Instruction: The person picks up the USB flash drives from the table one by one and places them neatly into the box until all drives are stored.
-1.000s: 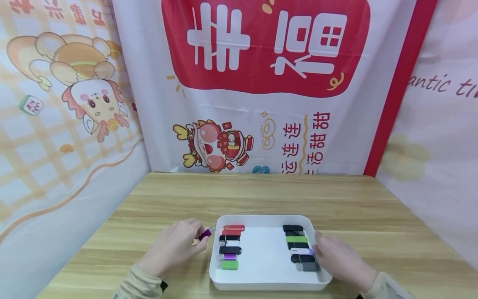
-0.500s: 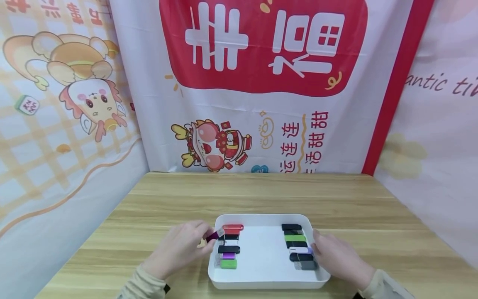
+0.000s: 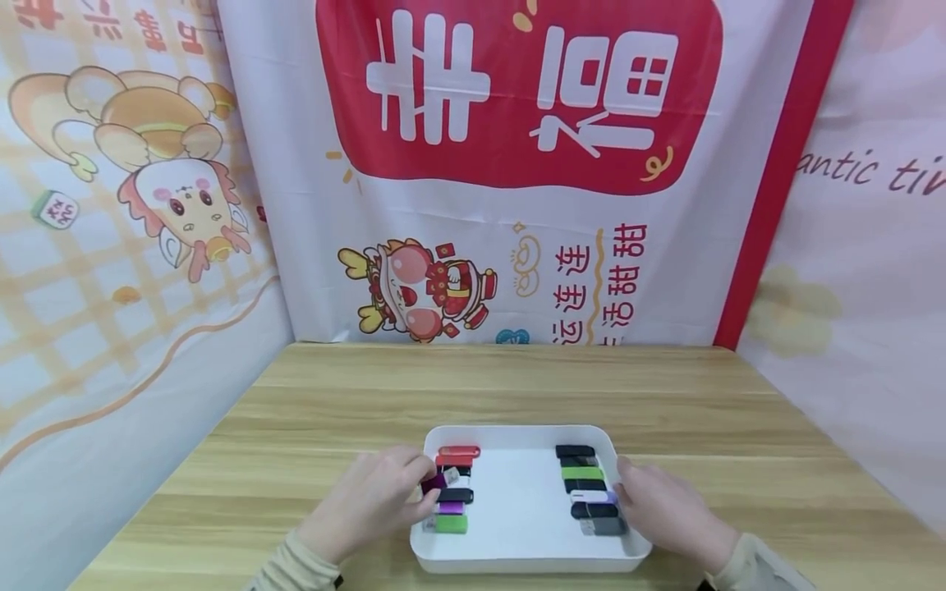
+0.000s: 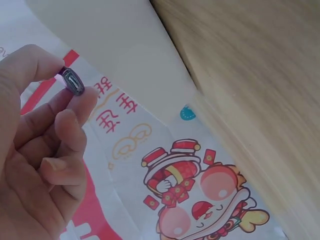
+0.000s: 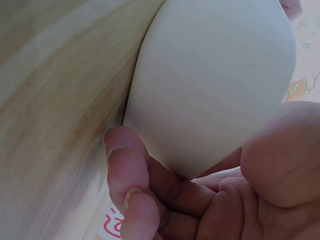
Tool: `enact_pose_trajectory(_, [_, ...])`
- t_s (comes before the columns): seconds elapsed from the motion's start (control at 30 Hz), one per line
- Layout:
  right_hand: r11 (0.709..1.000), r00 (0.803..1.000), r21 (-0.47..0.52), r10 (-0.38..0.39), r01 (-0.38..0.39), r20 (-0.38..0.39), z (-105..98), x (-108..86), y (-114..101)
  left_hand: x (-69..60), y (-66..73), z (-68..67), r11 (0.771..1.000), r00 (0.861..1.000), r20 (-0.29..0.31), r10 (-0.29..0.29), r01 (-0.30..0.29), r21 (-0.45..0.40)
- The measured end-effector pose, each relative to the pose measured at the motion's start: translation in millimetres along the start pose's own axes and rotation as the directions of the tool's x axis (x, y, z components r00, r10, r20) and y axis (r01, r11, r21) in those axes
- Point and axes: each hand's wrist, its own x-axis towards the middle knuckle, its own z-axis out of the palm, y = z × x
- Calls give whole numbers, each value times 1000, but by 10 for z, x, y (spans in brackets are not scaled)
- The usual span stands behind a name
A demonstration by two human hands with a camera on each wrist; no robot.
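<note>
My left hand (image 3: 375,502) pinches a dark purple USB flash drive (image 3: 436,483) between thumb and fingers. It hovers at the left wall of a white tray (image 3: 528,566), over the left column of drives, its metal plug pointing right. In the left wrist view the end of the purple flash drive (image 4: 73,81) shows between the fingertips. My right hand (image 3: 665,510) grips the tray's right wall; in the right wrist view the fingers (image 5: 127,172) curl against the outside of the tray (image 5: 210,75).
Inside the tray, a left column holds red, black, purple and green flash drives (image 3: 452,524). Its right column has black, green, white and grey drives (image 3: 608,525). The tray stands on a wooden table (image 3: 347,386), with printed cloth (image 3: 562,197) hanging behind and at both sides.
My left hand has moved right with the purple flash drive, from outside the tray's left wall to above the left column. My right hand stays on the tray's wall.
</note>
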Motion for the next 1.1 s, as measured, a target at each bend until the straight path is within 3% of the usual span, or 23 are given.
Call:
enact_pose_trajectory(0.23, [1000, 1000, 10, -18, 18, -14, 7, 7, 24, 40, 64, -42, 999, 998, 60, 35, -34, -17])
enact_pose_trajectory(0.37, [999, 999, 6, -33, 33, -24, -3, 8, 42, 78, 84, -69, 998, 984, 174, 45, -36, -52])
enact_pose_trajectory(0.57, [999, 998, 1, -54, 54, -33, -23, 23, 59, 162, 97, -104, 996, 941, 337, 44, -17, -85])
enact_pose_trajectory(0.77, [999, 998, -6, -54, 54, -28, -14, 9, 47, 244, 148, -122, 998, 875, 479, 67, -48, -51])
enact_pose_trajectory(0.87, [999, 999, -7, -45, 45, -23, 5, -3, 40, 277, 185, -105, 996, 850, 518, 91, -88, -31])
enact_pose_trajectory(1.1, [999, 998, -6, -54, 54, -27, 34, -15, 32, 304, 235, -52, 987, 812, 566, 146, -158, -28])
